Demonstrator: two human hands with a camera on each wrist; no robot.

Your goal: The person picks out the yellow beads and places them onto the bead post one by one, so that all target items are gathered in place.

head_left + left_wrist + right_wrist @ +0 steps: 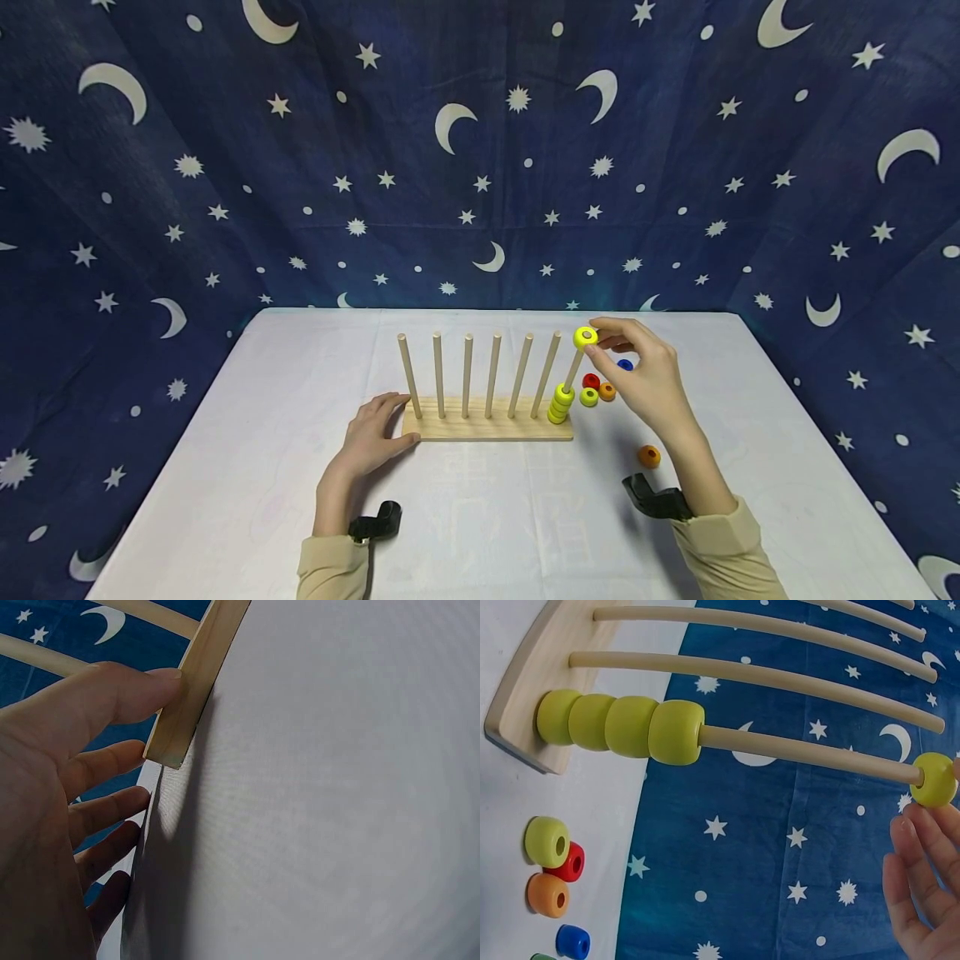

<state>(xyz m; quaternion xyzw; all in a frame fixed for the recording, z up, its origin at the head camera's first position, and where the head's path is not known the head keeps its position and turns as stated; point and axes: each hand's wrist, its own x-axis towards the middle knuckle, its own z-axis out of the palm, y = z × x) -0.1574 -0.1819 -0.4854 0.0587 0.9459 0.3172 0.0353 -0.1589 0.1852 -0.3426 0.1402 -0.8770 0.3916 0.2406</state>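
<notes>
A wooden peg rack (480, 428) with several upright pegs stands on the table. My left hand (372, 435) holds its left end, thumb at the front edge and forefinger at the back corner. In the left wrist view the thumb lies on the wood, and the other fingers are spread beside it. My right hand (647, 372) pinches a yellow bead (585, 337) at the top of the rightmost peg. In the right wrist view the peg tip meets this bead's hole (933, 780). Several yellow beads (634, 726) are stacked at the bottom of that peg.
Right of the rack lie loose beads: a yellow-green one (588, 397), a red one (591, 381), an orange one (607, 391) and a blue one (625, 364). Another orange bead (648, 456) lies nearer. A dark blue starry cloth (480, 208) hangs behind the white table (480, 525).
</notes>
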